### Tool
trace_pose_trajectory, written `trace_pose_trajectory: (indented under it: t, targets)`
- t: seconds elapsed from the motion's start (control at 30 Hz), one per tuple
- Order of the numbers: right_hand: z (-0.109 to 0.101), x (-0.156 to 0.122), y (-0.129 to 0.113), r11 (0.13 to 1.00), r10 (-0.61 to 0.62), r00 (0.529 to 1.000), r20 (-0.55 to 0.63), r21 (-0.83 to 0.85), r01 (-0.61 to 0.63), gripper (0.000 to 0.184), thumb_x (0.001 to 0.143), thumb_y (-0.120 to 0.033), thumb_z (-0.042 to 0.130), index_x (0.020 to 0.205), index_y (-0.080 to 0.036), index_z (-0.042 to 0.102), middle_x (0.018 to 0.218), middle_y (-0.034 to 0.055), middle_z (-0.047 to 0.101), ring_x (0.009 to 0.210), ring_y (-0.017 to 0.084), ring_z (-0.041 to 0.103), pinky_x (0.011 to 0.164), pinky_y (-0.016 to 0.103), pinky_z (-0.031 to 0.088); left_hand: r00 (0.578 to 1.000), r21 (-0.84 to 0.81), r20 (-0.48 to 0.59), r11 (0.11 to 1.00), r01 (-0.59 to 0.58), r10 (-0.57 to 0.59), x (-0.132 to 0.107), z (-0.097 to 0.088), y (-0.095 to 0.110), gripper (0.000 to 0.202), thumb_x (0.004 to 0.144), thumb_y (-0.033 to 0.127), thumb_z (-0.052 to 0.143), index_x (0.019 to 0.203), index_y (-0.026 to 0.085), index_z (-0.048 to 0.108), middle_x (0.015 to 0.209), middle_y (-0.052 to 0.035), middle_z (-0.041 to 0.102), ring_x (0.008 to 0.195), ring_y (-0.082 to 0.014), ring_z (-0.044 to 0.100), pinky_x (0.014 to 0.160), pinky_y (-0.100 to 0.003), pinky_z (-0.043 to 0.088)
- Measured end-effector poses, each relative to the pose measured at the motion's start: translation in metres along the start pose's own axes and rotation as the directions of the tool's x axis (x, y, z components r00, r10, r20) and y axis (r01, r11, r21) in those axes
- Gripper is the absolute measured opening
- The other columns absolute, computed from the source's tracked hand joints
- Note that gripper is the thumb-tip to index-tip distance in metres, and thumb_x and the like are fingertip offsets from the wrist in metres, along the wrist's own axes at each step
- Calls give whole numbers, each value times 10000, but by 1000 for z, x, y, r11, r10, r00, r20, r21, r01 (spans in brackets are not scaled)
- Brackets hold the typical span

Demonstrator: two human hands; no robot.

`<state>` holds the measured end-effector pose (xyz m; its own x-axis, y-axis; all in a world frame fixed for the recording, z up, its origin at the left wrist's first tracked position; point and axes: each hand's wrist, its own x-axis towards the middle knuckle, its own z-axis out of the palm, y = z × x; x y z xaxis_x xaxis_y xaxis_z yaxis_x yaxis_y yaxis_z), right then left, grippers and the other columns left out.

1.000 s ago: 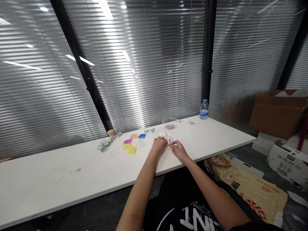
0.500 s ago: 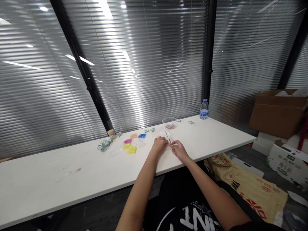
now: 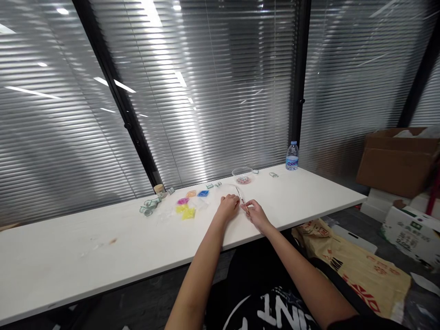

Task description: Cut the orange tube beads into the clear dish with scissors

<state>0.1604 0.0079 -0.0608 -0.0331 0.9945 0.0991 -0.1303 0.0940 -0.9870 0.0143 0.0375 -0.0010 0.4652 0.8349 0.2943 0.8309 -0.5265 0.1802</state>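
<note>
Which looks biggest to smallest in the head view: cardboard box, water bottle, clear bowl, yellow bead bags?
1. Cardboard box, by far.
2. Water bottle.
3. Clear bowl and yellow bead bags: they look about alike, and the bags lie nearer the camera, so no ranking.

Table layout, hands at the middle

Both hands rest on the table [image 3: 103,247]; packets [image 3: 187,206] lie left of them, a bowl [image 3: 242,175] behind, a bottle [image 3: 292,156] far right by the blinds [image 3: 213,91].

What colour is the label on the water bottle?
Blue, with white lettering; the water bottle stands at the table's far edge, seen in the head view.
</note>
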Motion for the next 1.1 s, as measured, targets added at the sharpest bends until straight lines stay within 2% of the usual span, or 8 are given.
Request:
trace_pose_trajectory:
  t: [0.2, 0.4, 0.6, 0.73, 1.1]
  targets:
    - [-1, 1, 2, 1000, -2, 1000, 8, -17, 2, 284, 940, -389, 578, 1076, -141, 597, 870, 10, 617, 639, 93, 568, 559, 240, 504, 990, -206, -105, 976, 75, -99, 8, 6, -11, 273, 948, 364, 560, 1103, 145, 612, 1093, -73, 641, 964, -176, 630, 867, -391, 548]
    - [-2, 1, 3, 999, -5, 1000, 9, -35, 5, 290, 938, -389, 580, 1088, -142, 595, 887, 16, 621, 655, 98, 576, 570, 246, 511, 957, -437, -167, 887, 145, -239, 11, 7, -17, 274, 942, 369, 571, 1083, 137, 614, 1049, -64, 647, 912, -163, 636, 823, -366, 558]
    - [-1, -3, -2, 999, -25, 1000, -1, -42, 24, 270, 941, -375, 579, 1069, -139, 602, 891, 18, 623, 660, 98, 581, 558, 238, 513, 928, -650, -147, 740, 170, -342, 12, 7, -19, 279, 938, 372, 579, 1072, 131, 613, 1019, -58, 649, 876, -155, 637, 792, -352, 561]
    - [-1, -4, -5, 999, -26, 1000, 2, -45, 27, 282, 938, -371, 585, 1098, -140, 603, 946, 34, 638, 722, 118, 612, 613, 270, 542, 923, -763, -108, 626, 161, -369, 11, 4, -20, 281, 937, 369, 582, 1074, 125, 612, 1010, -57, 651, 869, -154, 642, 779, -346, 566]
    - [-1, -4, -3, 999, -27, 1000, 7, -46, 28, 296, 936, -372, 586, 1123, -143, 601, 991, 46, 644, 773, 135, 628, 657, 297, 556, 907, -929, -43, 352, 119, -420, 12, -1, -24, 289, 933, 347, 591, 1123, 130, 596, 1055, -65, 642, 904, -164, 642, 789, -353, 570]
